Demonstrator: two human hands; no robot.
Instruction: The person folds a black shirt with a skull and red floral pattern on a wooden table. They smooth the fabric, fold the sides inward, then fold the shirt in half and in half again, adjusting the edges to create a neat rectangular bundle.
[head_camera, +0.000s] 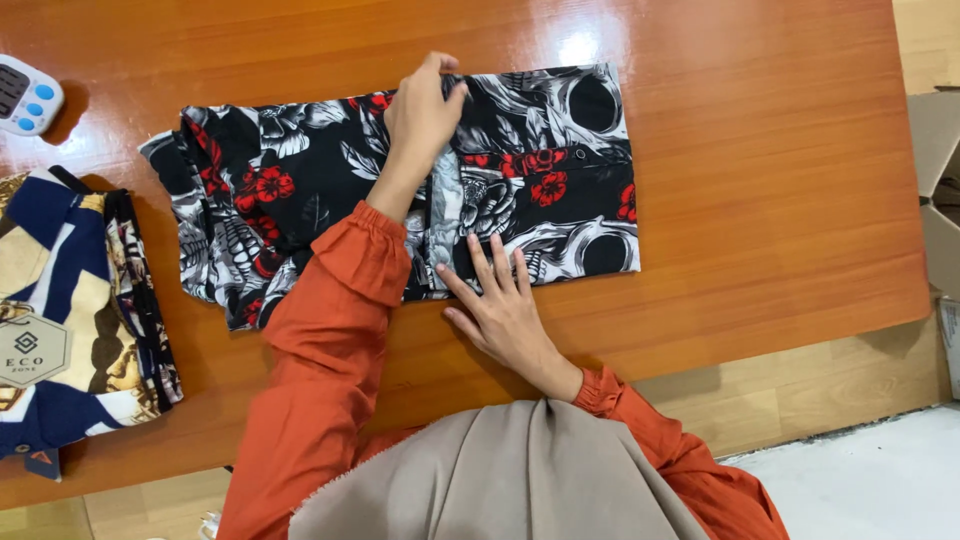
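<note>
Timer (28, 93), upper left. Folded blue-gold garment (70, 320), left edge, set aside. Shirt (560, 190), upper centre, partly folded. Left hand (425, 115) pinches its top edge, guiding the fold. Right hand (500, 305), fingers spread, pins its lower edge flat.

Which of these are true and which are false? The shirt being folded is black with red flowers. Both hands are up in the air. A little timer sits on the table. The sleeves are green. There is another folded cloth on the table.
1. The shirt is black with red flowers. True.
2. Both hands are in the air. False: the left hand grips the shirt's far edge and the right hand lies flat on its near edge.
3. A timer sits on the table. True.
4. The sleeves are green. False: the sleeves are orange.
5. Another folded cloth lies on the table. True, at the left edge.
</note>
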